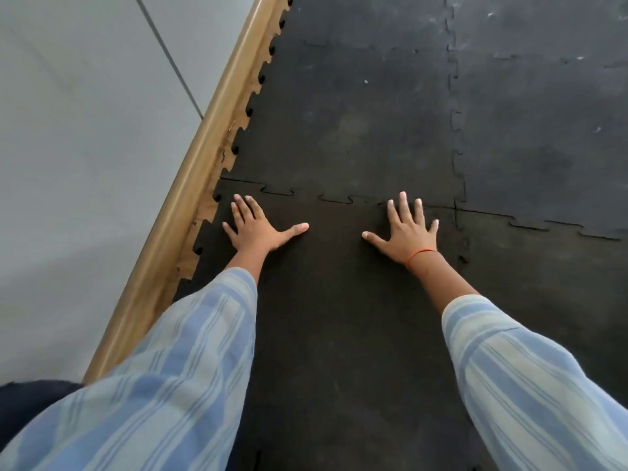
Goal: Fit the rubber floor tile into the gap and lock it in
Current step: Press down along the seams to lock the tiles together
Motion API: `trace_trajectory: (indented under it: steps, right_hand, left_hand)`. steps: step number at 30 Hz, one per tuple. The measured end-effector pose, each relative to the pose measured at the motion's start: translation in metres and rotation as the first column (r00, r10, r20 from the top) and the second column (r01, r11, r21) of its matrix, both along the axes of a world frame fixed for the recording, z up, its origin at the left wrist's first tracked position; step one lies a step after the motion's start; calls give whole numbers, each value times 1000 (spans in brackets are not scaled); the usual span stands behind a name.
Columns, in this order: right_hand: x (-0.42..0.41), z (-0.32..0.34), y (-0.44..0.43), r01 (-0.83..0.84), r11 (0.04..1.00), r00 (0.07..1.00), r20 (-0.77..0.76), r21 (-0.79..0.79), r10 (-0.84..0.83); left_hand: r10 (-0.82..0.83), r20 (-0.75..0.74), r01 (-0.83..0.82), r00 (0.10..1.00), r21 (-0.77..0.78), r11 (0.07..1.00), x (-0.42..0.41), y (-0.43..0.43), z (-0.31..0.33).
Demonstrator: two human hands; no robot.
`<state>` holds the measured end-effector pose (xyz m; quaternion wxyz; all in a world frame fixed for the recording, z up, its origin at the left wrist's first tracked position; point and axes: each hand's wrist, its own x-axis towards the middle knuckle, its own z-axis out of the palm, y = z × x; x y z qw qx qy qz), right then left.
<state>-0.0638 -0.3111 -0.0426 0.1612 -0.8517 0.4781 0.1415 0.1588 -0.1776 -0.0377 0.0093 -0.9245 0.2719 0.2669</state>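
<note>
- Dark rubber flooring (373, 107) of interlocking puzzle-edged tiles covers most of the view, with scuffs and pale specks on the tiles farther away.
- Along the left side runs a tan wooden trim (190, 185), and beyond it a pale grey wall (74, 130) with a thin dark seam line slanting across it.
- Between the trim and the rubber, a strip of wood-coloured floor shows through the notched edge of the tiles.
- The rubber floor tile (339, 317) lies flat in the near centre, directly under the person's arms, its left edge teeth next to the wooden trim.
- Its far edge meets the neighbouring tile (339, 137) along a jigsaw seam (336, 199); short lengths of that seam show as thin dark lines, so whether it is fully seated there cannot be told.
- On its right edge, the seam with the next tile is also visible, with a small dark notch near the wrist.
- The left hand (255, 226) rests palm down on the tile near its far left corner, fingers spread apart and flat, grip closed on nothing.
- The right hand (407, 229) lies palm down near the far right corner, fingers likewise splayed and flat, fingertips just at the seam.
- A thin orange thread band (421, 253) circles the right wrist.
- Both arms wear loose blue-and-cream striped sleeves (176, 385).
- At the lower left corner, a dark navy patch of cloth (27, 402) is visible.
</note>
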Motion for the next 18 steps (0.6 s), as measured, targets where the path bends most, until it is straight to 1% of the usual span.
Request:
trace_trajectory:
  steps: [2,3,4,6,9,11,12,15,18]
  right_hand:
    - [27,-5,5,-258,966,965,49,-22,259]
    - [41,-7,6,-320,947,946,54,-14,320]
    - [53,-9,4,-336,942,940,55,7,336]
    - [72,-8,-7,-310,948,951,24,71,309]
    - [95,10,-26,-273,939,936,-165,210,310]
    - [112,32,-26,-252,923,906,-264,290,330]
    - [116,46,-21,-267,918,896,-274,293,348]
    - [122,96,10,-361,893,894,-172,269,413]
    - [133,178,46,-411,854,878,-113,318,465]
  left_hand:
    - [-51,-4,51,999,43,998,22,1,0]
    - [-79,-8,80,997,58,995,30,-3,0]
    - [-98,-15,99,995,78,992,34,-7,0]
    - [-126,-31,129,992,111,985,38,-12,2]
    - [-188,-100,203,977,179,963,50,-10,28]
    - [-199,-196,237,960,195,952,59,-2,60]
    - [-184,-234,231,955,194,953,60,5,77]
    - [-160,-249,196,955,127,972,48,40,120]
    - [-82,-234,87,969,14,996,30,81,178]
